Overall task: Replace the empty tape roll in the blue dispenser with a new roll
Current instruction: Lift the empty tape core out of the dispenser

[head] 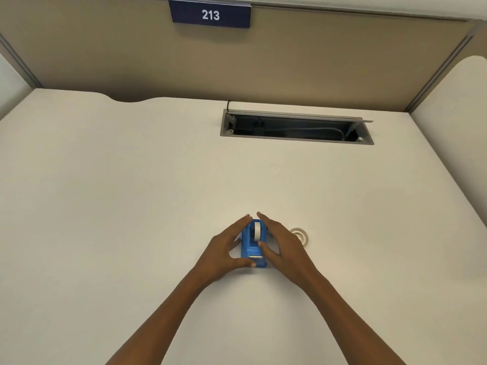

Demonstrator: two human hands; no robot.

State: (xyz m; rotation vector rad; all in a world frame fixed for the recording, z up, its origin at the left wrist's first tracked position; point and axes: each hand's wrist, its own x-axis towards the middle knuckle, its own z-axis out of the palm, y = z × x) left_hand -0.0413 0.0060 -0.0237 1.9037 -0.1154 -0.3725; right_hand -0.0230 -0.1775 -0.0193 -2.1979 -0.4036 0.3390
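On the desk (131,193), near its front middle: blue dispenser (254,246), standing upright, cutter end toward the viewer, a white roll (256,231) seated in its cradle. Flanked by both hands. Left hand (226,248) against the dispenser's left side, fingers spread along it toward the far end, thumb curled round the near corner by the cutter; grip loose and wide, touching rather than clamping. Right hand (283,246) against the right side, fingers stretched past the far end, thumb resting on top just in front of the roll; grip likewise wide, cupping the body without closing on it. Just to the right of the right hand, partly hidden behind it: second tape roll (300,234), whitish, lying flat on the desk, apart from the dispenser. Farther back, right of centre: open cable hatch (296,127) sunk in the desk, lid tipped up, dark wires inside. Behind it, beige partition wall (105,54) carrying a dark blue sign (210,14) reading 213.
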